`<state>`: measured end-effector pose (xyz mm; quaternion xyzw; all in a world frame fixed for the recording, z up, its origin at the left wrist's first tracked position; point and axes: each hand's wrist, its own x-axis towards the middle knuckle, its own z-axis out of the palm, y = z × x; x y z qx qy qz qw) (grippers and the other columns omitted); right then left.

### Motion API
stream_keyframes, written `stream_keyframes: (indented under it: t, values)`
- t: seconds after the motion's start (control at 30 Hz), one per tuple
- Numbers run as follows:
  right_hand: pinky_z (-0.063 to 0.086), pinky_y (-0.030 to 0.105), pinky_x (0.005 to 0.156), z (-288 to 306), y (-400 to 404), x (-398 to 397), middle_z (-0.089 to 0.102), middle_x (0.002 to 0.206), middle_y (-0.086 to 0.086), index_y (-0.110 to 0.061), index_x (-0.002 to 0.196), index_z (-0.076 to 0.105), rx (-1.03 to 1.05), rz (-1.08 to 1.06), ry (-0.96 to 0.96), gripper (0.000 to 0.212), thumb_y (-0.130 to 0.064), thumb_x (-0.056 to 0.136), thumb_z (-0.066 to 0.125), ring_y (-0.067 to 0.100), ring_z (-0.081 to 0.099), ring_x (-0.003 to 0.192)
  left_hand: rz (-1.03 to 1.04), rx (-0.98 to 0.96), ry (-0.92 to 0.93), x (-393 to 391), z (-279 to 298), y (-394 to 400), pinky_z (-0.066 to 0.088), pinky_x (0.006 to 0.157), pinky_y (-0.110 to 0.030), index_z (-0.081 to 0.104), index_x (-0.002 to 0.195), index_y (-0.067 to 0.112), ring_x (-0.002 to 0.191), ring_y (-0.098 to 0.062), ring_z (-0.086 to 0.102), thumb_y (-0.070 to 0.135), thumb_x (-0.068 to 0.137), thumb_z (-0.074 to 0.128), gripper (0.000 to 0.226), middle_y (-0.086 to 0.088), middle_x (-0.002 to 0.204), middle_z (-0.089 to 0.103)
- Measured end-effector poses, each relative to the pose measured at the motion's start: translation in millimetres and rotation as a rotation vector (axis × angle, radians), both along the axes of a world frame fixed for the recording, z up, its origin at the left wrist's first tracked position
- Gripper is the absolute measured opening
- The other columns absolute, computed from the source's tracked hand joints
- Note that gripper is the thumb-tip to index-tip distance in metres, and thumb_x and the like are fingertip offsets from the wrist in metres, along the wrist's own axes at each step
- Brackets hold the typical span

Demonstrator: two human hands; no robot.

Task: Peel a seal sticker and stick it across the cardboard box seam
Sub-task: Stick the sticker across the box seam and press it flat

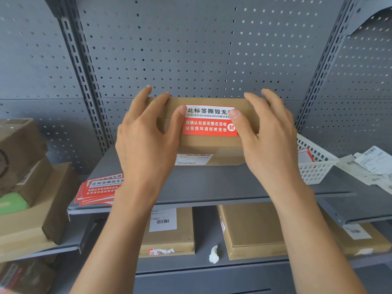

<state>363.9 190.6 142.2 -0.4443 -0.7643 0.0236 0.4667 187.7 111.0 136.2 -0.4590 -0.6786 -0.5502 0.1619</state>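
A brown cardboard box (210, 145) stands on the grey shelf (212, 183), tipped so its seamed face looks at me. A red and white seal sticker (209, 120) lies flat across the horizontal seam. My left hand (148, 134) holds the box's left end, its fingers over the top edge and its thumb on the sticker's left edge. My right hand (269, 134) holds the right end the same way, with the thumb on the sticker's right edge. A stack of unused seal stickers (99, 188) lies on the shelf at the left.
A white plastic basket (314, 164) with sticker sheets stands right of the box, loose paper labels (373, 164) beyond it. Other cardboard parcels (27, 187) are piled at the left and on the lower shelf (252, 230), beside a crumpled white scrap (214, 254). Perforated panels close off the back.
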Motion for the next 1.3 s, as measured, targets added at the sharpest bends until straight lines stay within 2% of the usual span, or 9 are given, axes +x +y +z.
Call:
stream_keyframes:
  t: [0.17,0.27,0.43,0.57,0.8,1.0,1.17,1.23,1.3]
  values:
    - [0.033,0.052,0.114,-0.9,-0.8,3.3,0.036,0.162,0.004,-0.026,0.147,0.050,-0.013,0.031,0.032,0.051,-0.050,0.105,0.037,0.030,0.033,0.147,-0.041,0.007,0.015,-5.8,-3.7,-0.8,0.051,0.101,-0.052,0.067,0.134,0.025,0.133,-0.025,0.057,0.049,0.102,0.050,0.044,-0.001,0.156,0.050]
    - [0.031,0.050,0.117,-0.1,-4.2,5.7,0.033,0.164,0.001,-0.028,0.149,0.048,-0.031,0.043,0.036,0.056,-0.057,0.103,0.035,0.026,0.030,0.149,-0.091,-0.005,0.025,-9.3,-6.0,-4.6,0.051,0.101,-0.052,0.065,0.138,0.024,0.137,-0.025,0.054,0.049,0.104,0.044,0.047,-0.001,0.159,0.047]
    - [0.031,0.051,0.117,0.1,-9.6,5.7,0.025,0.167,-0.004,-0.032,0.152,0.040,-0.078,0.035,-0.029,0.086,-0.081,0.082,0.048,0.026,0.025,0.151,-0.082,-0.102,0.083,-5.2,-4.6,-10.7,0.047,0.107,-0.053,0.056,0.145,0.026,0.141,-0.024,0.050,0.080,0.081,0.051,0.083,0.002,0.165,0.036]
    - [0.031,0.052,0.117,1.6,-9.1,7.7,0.023,0.167,-0.003,-0.030,0.153,0.037,-0.094,0.055,-0.059,0.096,-0.083,0.075,0.052,0.027,0.023,0.152,-0.071,-0.140,0.136,-6.9,-6.2,-10.7,0.046,0.107,-0.055,0.053,0.148,0.025,0.140,-0.028,0.051,0.084,0.074,0.054,0.095,0.000,0.167,0.033]
    - [0.028,0.050,0.120,2.9,-7.5,16.2,0.024,0.167,-0.006,-0.030,0.154,0.038,-0.140,0.147,-0.026,0.094,-0.077,0.074,0.053,0.022,0.022,0.152,-0.098,-0.183,0.187,-13.5,-6.3,-16.8,0.046,0.109,-0.050,0.050,0.150,0.025,0.139,-0.031,0.051,0.082,0.078,0.049,0.092,-0.004,0.167,0.031]
    - [0.018,0.027,0.114,4.8,-5.1,28.6,0.027,0.165,-0.011,-0.031,0.152,0.043,-0.164,0.230,-0.026,0.080,-0.063,0.080,0.058,0.013,0.022,0.153,-0.153,-0.173,0.163,-19.6,-7.4,-23.3,0.047,0.109,-0.052,0.052,0.148,0.026,0.141,-0.029,0.050,0.072,0.081,0.057,0.082,-0.001,0.166,0.033]
    - [0.015,0.025,0.114,3.0,-4.2,33.9,0.024,0.166,-0.012,-0.033,0.153,0.041,-0.178,0.245,-0.067,0.063,-0.046,0.095,0.061,0.011,0.018,0.154,-0.180,-0.160,0.178,-23.4,-9.5,-30.2,0.046,0.109,-0.054,0.057,0.145,0.026,0.144,-0.024,0.048,0.053,0.091,0.058,0.060,0.003,0.163,0.038]
    - [0.014,0.028,0.117,2.5,-7.0,33.6,0.019,0.168,-0.014,-0.035,0.154,0.037,-0.194,0.256,-0.108,0.059,-0.048,0.099,0.051,0.010,0.013,0.155,-0.169,-0.163,0.169,-21.6,-10.4,-31.6,0.047,0.109,-0.055,0.057,0.145,0.027,0.145,-0.024,0.047,0.057,0.092,0.056,0.061,0.004,0.163,0.038]
    - [0.012,0.032,0.118,1.6,-11.4,30.5,0.013,0.169,-0.017,-0.038,0.155,0.032,-0.225,0.257,-0.126,0.065,-0.058,0.095,0.047,0.010,0.006,0.156,-0.141,-0.170,0.156,-18.2,-10.2,-32.6,0.047,0.109,-0.054,0.056,0.145,0.028,0.144,-0.024,0.048,0.065,0.087,0.058,0.069,0.005,0.163,0.038]
